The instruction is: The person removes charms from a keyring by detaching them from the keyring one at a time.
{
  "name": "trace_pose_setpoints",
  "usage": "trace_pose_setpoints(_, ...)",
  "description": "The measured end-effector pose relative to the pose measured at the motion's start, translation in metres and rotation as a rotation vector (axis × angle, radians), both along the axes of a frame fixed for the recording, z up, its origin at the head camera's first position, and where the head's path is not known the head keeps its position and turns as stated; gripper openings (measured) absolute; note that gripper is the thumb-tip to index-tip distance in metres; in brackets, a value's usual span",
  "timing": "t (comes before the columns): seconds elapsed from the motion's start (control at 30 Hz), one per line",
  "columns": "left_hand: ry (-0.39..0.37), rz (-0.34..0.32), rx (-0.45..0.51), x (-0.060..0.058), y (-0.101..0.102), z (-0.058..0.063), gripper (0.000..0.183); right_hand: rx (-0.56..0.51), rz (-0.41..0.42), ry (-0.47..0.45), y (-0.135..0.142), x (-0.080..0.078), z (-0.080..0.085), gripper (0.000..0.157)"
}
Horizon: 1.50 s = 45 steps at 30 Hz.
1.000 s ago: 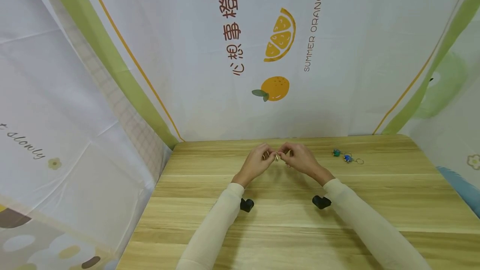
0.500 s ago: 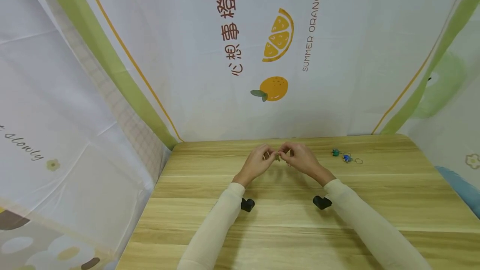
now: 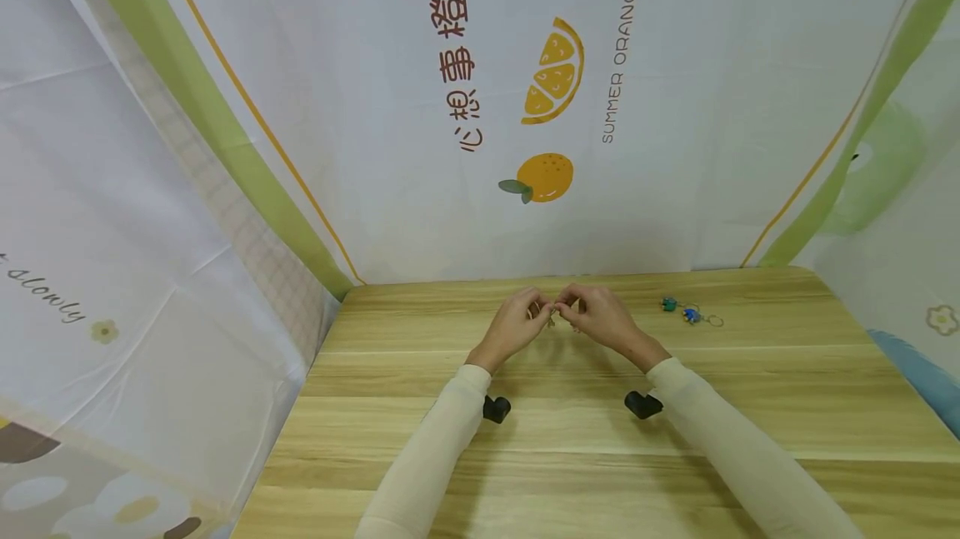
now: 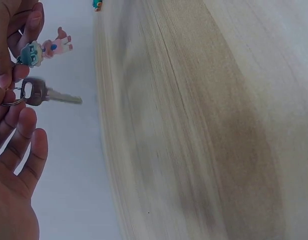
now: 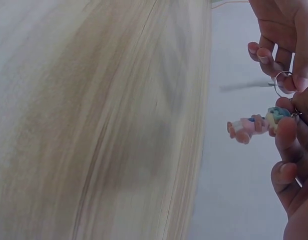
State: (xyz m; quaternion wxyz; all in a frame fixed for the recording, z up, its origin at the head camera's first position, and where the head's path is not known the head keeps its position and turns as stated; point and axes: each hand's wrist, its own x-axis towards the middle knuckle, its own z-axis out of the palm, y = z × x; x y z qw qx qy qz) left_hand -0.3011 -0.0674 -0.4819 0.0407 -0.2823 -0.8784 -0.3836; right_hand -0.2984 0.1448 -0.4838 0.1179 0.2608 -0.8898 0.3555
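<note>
In the head view my left hand (image 3: 519, 318) and right hand (image 3: 596, 318) meet fingertip to fingertip above the table's far part. The left thumb and fingers pinch a thin metal key ring (image 5: 275, 85). A key (image 4: 37, 92) with a dark head dangles from that ring, its blade blurred. The right hand pinches the keychain at the ring, close to the top of a small figurine (image 5: 250, 125) with pink clothing and blue-green head. Fingertips hide where the ring and the figurine's fitting meet, so I cannot tell whether the ring is pried apart.
Two more keychains, one green (image 3: 669, 304) and one blue (image 3: 692, 316) with a ring, lie on the wooden table (image 3: 555, 456) to the right. A white cloth (image 3: 405, 214) with orange prints hangs behind the table. Black wrist mounts (image 3: 497, 409) sit under the sleeves.
Both hands stay nearly in place. The small dangling piece between the fingertips has turned and swung slightly. The head view has shifted a little.
</note>
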Motion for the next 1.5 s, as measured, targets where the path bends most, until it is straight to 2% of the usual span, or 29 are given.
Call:
trace_pose_setpoints(0.47, 0.062, -0.013, 0.025, -0.0011, -0.0010, -0.0011, 0.016, 0.001, -0.023, -0.009, -0.0002, -0.0009, -0.0019, 0.012)
trace_pose_setpoints(0.67, 0.055, -0.024, 0.065, -0.0009, -0.0021, -0.0015, 0.016, -0.019, -0.019, -0.038, -0.0019, 0.0003, 0.0010, 0.012)
trace_pose_setpoints(1.1, 0.061, -0.032, 0.079, -0.0011, -0.0032, -0.0029, 0.016, -0.024, 0.000, -0.110, -0.0011, -0.0003, 0.0028, 0.017)
trace_pose_setpoints(1.5, 0.033, -0.050, 0.071, -0.0006, -0.0041, -0.0019, 0.017, 0.004, -0.007, -0.075, -0.0002, 0.0004, 0.0050, 0.012)
